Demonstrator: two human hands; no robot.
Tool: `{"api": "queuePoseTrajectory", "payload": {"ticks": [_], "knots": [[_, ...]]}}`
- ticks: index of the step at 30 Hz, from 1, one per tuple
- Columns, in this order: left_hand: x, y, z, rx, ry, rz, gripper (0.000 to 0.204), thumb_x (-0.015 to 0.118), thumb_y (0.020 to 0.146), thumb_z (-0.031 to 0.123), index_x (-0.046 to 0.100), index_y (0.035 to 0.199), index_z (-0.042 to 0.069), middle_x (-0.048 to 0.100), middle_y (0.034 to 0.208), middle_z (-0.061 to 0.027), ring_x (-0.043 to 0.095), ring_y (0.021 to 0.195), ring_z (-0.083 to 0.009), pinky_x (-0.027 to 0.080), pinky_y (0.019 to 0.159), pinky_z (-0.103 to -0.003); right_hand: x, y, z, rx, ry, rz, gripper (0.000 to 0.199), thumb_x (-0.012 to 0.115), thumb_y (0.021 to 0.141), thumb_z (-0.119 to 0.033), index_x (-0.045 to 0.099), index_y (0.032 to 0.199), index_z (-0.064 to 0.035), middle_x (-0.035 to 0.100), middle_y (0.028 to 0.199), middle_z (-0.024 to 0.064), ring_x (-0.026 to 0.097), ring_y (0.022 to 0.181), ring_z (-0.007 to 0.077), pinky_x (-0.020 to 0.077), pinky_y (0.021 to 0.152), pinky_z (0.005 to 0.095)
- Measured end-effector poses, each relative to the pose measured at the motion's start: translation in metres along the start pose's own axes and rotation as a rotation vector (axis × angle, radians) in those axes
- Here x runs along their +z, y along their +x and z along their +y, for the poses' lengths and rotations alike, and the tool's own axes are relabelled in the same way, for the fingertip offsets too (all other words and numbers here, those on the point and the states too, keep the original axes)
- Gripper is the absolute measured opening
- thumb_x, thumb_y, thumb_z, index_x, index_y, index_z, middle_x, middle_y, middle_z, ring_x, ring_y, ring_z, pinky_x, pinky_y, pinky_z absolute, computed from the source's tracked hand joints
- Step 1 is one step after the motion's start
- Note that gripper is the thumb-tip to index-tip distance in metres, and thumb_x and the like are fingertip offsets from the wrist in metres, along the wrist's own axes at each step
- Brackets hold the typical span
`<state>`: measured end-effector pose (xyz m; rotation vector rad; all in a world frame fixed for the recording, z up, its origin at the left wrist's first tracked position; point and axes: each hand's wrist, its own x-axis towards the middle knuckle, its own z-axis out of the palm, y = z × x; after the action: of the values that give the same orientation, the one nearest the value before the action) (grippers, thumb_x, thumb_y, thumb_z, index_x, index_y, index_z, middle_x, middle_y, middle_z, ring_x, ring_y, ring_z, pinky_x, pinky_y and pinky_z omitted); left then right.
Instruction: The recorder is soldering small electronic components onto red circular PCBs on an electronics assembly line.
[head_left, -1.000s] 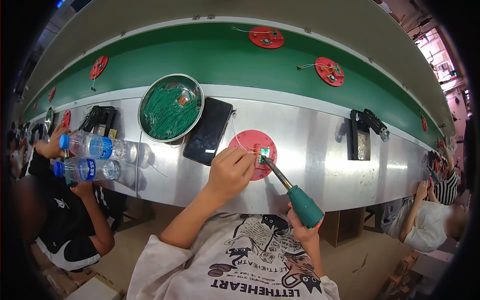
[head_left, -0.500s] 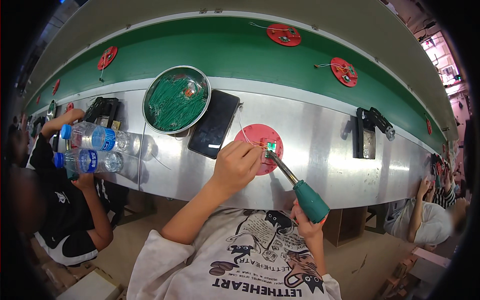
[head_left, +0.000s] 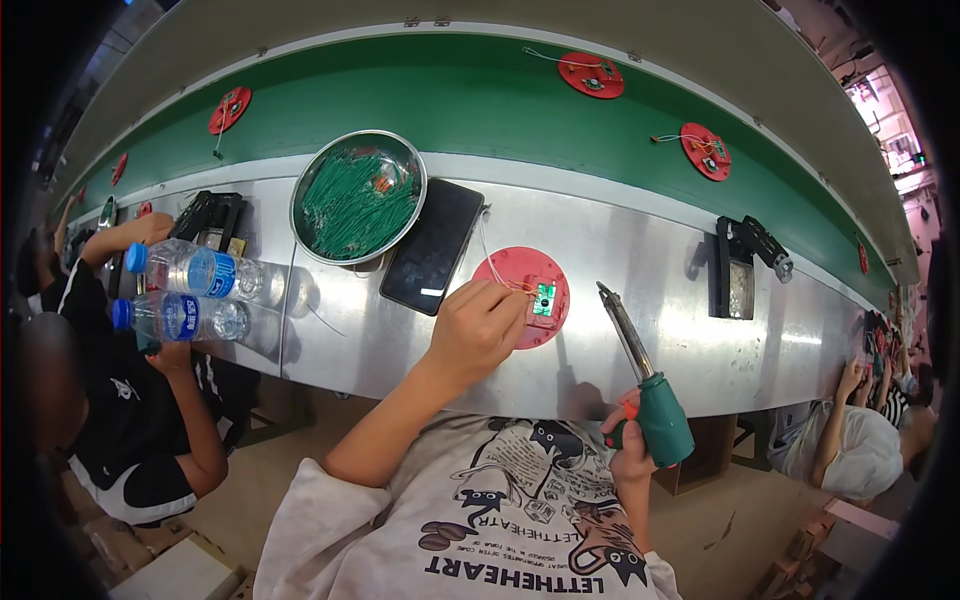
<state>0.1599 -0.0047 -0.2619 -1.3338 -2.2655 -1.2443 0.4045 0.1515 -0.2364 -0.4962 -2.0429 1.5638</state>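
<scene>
A round red disc (head_left: 510, 265) lies on the metal bench in front of me, with a small green circuit board (head_left: 545, 299) on it. My left hand (head_left: 474, 330) is closed in a pinch over the disc's left part, holding thin wires (head_left: 518, 286) that run to the board. A pale wire also trails from the disc's far side. To the right, my right hand (head_left: 630, 452) grips a green-handled soldering iron (head_left: 664, 420) with red parts. Its metal tip points up and away from me, apart from the board.
A metal bowl of green wires (head_left: 358, 198) and a black phone (head_left: 432, 247) stand left of the disc. Two water bottles (head_left: 190, 270) lie further left. On the right sits a black soldering stand (head_left: 738, 270). Red discs (head_left: 706, 152) rest on the green belt (head_left: 470, 100). People sit at both sides.
The soldering iron has lifted off the board and swung right and toward me. My left hand stays at the wires. Discs on the green belt have shifted right.
</scene>
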Motion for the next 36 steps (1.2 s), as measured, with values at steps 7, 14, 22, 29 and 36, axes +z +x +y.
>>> {"api": "queuePoseTrajectory", "payload": {"ticks": [7, 14, 22, 29, 36], "knots": [[0.0, -0.001, 0.002, -0.031, 0.004, 0.007, 0.013, 0.073, 0.082, -0.001, 0.071, 0.095, -0.001, 0.069, 0.088, -0.0121, 0.068, 0.077, -0.0306, 0.056, 0.069, -0.04, 0.007, 0.003, -0.003, -0.006, 0.075, 0.015, 0.038, 0.059, 0.098, -0.02, 0.059, 0.124, 0.0079, 0.063, 0.111, 0.0203, 0.063, 0.06, 0.0196, 0.0503, 0.058, 0.0322], [-0.004, -0.003, 0.001, -0.042, -0.064, 0.046, 0.016, 0.069, 0.086, -0.001, 0.07, 0.102, -0.002, 0.069, 0.093, -0.0144, 0.068, 0.081, -0.0325, 0.056, 0.072, -0.04, 0.02, 0.002, -0.004, 0.113, 0.231, 0.03, 0.029, 0.058, 0.096, -0.002, 0.062, 0.124, 0.0051, 0.069, 0.115, 0.0131, 0.066, 0.07, 0.0132, 0.0491, 0.059, 0.0266], [-0.007, -0.006, -0.002, -0.05, -0.143, 0.108, 0.017, 0.069, 0.085, -0.002, 0.069, 0.101, -0.003, 0.067, 0.092, -0.0138, 0.067, 0.08, -0.0312, 0.056, 0.073, -0.041, 0.014, 0.002, 0.012, -0.006, 0.058, -0.131, 0.039, 0.057, 0.093, -0.001, 0.056, 0.131, 0.0091, 0.067, 0.116, 0.0197, 0.064, 0.064, 0.019, 0.0527, 0.056, 0.0306], [-0.004, -0.006, -0.007, 0.065, -0.041, 0.08, 0.022, 0.07, 0.078, -0.004, 0.07, 0.1, -0.003, 0.065, 0.09, -0.0121, 0.064, 0.08, -0.029, 0.054, 0.07, -0.039, 0.023, 0.004, 0.006, 0.089, 0.127, -0.182, 0.037, 0.06, 0.095, 0.002, 0.057, 0.131, 0.0082, 0.068, 0.115, 0.0166, 0.063, 0.064, 0.0167, 0.0516, 0.057, 0.0295], [-0.005, -0.007, -0.012, 0.082, -0.004, 0.042, 0.022, 0.069, 0.077, -0.003, 0.071, 0.099, -0.003, 0.064, 0.088, -0.0104, 0.062, 0.076, -0.027, 0.053, 0.067, -0.038, 0.032, 0.005, -0.004, 0.276, 0.22, -0.047, 0.027, 0.068, 0.088, 0.004, 0.067, 0.113, 0.0125, 0.073, 0.097, 0.0148, 0.066, 0.064, 0.0133, 0.0555, 0.057, 0.027]]}}
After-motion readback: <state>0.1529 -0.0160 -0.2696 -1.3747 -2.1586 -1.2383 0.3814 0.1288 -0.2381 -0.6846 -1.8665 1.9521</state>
